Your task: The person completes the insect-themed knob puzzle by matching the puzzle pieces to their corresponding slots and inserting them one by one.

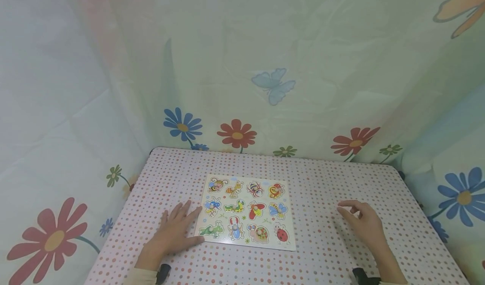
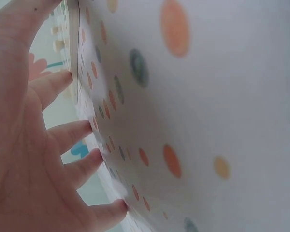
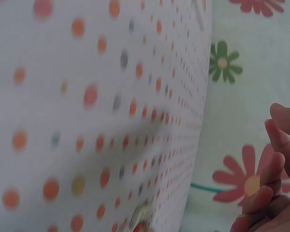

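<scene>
A wooden peg puzzle board with several colourful insect pieces, each in its place, lies on the dotted table. My left hand rests at its left side, fingers spread, with the thumb and index fingertips right at the board's edge. In the left wrist view, the fingertips of the left hand meet the tabletop. Over the table to the right of the board hovers my right hand, thumb and index fingertips close together. In the right wrist view, the fingers of the right hand are loosely bent, with nothing visible between them.
The table has a pink dotted cover. Behind it and along both sides hangs a floral cloth. A small pale object with a red spot shows at the bottom edge of the right wrist view.
</scene>
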Demonstrator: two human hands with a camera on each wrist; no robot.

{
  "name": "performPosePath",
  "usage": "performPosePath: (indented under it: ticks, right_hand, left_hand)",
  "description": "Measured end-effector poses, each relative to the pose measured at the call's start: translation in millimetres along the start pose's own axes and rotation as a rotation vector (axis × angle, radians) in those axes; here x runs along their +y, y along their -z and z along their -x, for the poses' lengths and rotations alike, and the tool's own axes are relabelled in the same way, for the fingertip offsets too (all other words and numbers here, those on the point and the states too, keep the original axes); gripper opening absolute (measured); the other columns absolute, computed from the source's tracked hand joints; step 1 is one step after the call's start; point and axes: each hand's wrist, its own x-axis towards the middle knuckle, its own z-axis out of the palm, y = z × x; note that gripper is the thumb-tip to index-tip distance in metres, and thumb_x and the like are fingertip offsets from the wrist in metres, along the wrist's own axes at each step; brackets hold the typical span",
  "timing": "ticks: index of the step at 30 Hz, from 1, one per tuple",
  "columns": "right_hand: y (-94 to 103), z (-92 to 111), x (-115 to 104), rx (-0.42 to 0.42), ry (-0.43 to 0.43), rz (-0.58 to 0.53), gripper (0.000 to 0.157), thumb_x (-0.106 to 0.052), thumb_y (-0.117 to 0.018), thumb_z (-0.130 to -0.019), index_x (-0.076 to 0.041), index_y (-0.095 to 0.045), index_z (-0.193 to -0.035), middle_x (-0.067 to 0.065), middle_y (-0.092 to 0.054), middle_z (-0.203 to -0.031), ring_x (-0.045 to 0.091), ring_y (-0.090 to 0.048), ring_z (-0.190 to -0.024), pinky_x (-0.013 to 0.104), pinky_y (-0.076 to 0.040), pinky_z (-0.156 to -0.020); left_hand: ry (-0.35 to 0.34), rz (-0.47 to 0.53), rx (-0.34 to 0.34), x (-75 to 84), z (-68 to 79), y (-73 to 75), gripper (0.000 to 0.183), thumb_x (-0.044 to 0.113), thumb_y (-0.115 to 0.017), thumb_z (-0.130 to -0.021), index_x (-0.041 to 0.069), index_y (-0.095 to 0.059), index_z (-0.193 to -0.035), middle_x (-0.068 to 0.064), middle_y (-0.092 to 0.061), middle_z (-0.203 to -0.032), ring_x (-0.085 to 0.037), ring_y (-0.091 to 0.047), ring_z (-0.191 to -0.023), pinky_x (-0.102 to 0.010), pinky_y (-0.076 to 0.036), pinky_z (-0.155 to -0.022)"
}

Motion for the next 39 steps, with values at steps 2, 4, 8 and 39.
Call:
performPosePath:
  ticks: [2, 4, 8, 39]
  right_hand:
    - [6.8, -0.4, 10.1, -0.003, -0.03, -0.004, 0.031, -0.029, -0.067, -0.098, -0.003, -0.07, -0.115, 0.009, -0.055, -0.091, 0.018, -0.042, -0.061, 0.029, -0.037, -0.047]
    - [11.9, -1.0, 19.8, -0.016, -0.072, -0.007, 0.035, -0.031, -0.066, -0.099, -0.002, -0.068, -0.118, 0.011, -0.055, -0.094, 0.018, -0.044, -0.055, 0.03, -0.038, -0.043]
    - [17.6, -0.7, 38.4, -0.038, -0.16, -0.005, 0.041, -0.034, -0.064, -0.099, 0.0, -0.065, -0.12, 0.013, -0.054, -0.096, 0.02, -0.044, -0.052, 0.031, -0.038, -0.04]
    - [11.4, 9.4, 74.4, -0.153, -0.583, 0.036, 0.049, -0.031, -0.073, -0.09, 0.008, -0.058, -0.116, 0.022, -0.059, -0.09, 0.033, -0.053, -0.08, 0.039, -0.043, -0.06]
  left_hand:
    - [-0.003, -0.004, 0.0, 0.4, -0.4, 0.0, 0.094, 0.076, -0.064, -0.077, 0.028, -0.041, -0.155, -0.012, -0.022, -0.164, -0.041, -0.017, -0.148, -0.073, -0.006, -0.112]
    - [-0.005, -0.006, 0.003, 0.3, -0.9, 0.0, 0.094, 0.076, -0.065, -0.077, 0.027, -0.041, -0.154, -0.012, -0.023, -0.164, -0.042, -0.017, -0.148, -0.073, -0.007, -0.112]
    - [-0.005, -0.007, 0.008, -0.8, -1.7, -0.4, 0.095, 0.076, -0.065, -0.077, 0.028, -0.041, -0.154, -0.012, -0.022, -0.164, -0.042, -0.017, -0.148, -0.073, -0.007, -0.112]
    - [-0.01, -0.015, 0.005, -0.3, 1.1, -0.4, 0.093, 0.074, -0.065, -0.078, 0.028, -0.041, -0.155, -0.012, -0.023, -0.164, -0.041, -0.018, -0.148, -0.073, -0.008, -0.112]
